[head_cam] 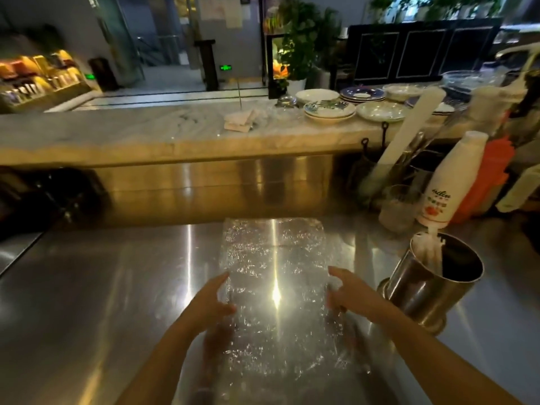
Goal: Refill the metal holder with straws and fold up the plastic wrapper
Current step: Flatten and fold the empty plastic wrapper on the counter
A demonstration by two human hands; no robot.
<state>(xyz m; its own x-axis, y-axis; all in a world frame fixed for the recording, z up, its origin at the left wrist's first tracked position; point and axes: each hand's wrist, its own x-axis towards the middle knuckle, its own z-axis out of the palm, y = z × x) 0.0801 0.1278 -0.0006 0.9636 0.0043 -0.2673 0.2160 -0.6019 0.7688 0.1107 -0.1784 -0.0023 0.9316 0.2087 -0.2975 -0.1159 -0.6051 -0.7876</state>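
Observation:
A clear, crinkled plastic wrapper (pixel 274 287) lies spread flat on the steel counter (pixel 102 302) in front of me. My left hand (pixel 211 302) rests on its left edge and my right hand (pixel 346 290) on its right edge, fingers extended and pressing on the plastic. To the right stands the metal holder (pixel 423 290), a shiny steel cylinder tilted in the wide view, with white wrapped straws (pixel 429 252) leaning against its left inner wall.
Right of the wrapper stand a small glass (pixel 399 209), a stack of white paper cups (pixel 450 182), an orange item (pixel 491 176) and a tall white roll (pixel 409 124). A raised marble ledge (pixel 146 133) behind carries stacked plates (pixel 330 111) and folded cloths (pixel 241 119).

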